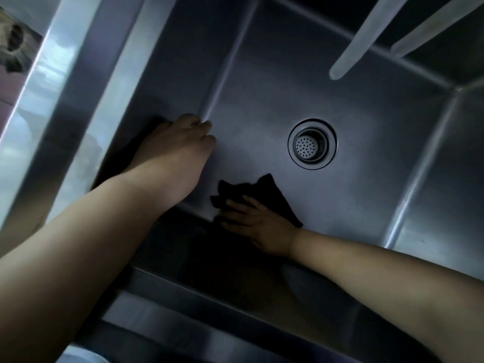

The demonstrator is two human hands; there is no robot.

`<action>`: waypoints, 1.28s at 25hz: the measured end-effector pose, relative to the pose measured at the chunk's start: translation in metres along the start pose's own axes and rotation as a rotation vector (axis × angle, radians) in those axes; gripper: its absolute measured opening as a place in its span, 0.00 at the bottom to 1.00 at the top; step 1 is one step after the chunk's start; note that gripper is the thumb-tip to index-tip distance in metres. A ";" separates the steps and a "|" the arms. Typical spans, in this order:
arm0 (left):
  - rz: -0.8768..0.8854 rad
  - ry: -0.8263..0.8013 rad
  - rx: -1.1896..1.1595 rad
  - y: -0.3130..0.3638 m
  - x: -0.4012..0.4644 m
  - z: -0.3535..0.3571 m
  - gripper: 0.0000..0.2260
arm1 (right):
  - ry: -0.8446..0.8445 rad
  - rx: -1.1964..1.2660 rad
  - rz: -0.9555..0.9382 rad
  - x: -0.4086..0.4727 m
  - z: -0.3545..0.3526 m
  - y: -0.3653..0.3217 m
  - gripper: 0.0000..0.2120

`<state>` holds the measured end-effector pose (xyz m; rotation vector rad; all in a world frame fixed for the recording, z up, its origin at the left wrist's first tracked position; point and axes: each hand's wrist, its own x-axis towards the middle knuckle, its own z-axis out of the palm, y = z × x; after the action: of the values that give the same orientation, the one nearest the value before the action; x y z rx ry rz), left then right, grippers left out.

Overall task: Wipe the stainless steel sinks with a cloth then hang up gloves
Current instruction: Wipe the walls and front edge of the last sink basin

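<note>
Wipe step under way, gloves not in view. Right hand (258,226) presses black cloth (272,195) flat-fingered on sink (366,179) floor, near front wall. Left hand (180,142), fingers curled, braces on left wall; whether it holds anything, cannot tell. Next: sweep toward drain (312,144).

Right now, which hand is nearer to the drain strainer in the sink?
The right hand. It presses the black cloth on the sink floor just below the drain strainer. The left hand is farther away, at the sink's left corner seam.
</note>
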<state>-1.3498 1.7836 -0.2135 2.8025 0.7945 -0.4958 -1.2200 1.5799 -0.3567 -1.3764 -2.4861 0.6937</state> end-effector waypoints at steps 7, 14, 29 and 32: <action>0.008 0.017 -0.006 0.000 0.000 0.000 0.13 | -0.142 -0.373 0.398 -0.112 -0.060 0.071 0.25; -0.045 -0.067 -0.014 0.002 -0.001 0.001 0.10 | -0.190 -0.277 1.300 -0.145 -0.056 0.032 0.30; -0.074 -0.061 -0.103 0.011 -0.003 -0.004 0.09 | -0.345 0.826 1.036 -0.030 -0.066 -0.054 0.20; -0.111 -0.057 -0.121 0.013 -0.005 -0.006 0.10 | -0.283 1.056 0.955 0.037 -0.074 -0.064 0.21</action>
<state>-1.3449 1.7722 -0.2053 2.6323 0.9391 -0.5241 -1.2576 1.6039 -0.2617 -1.8865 -0.9718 2.0529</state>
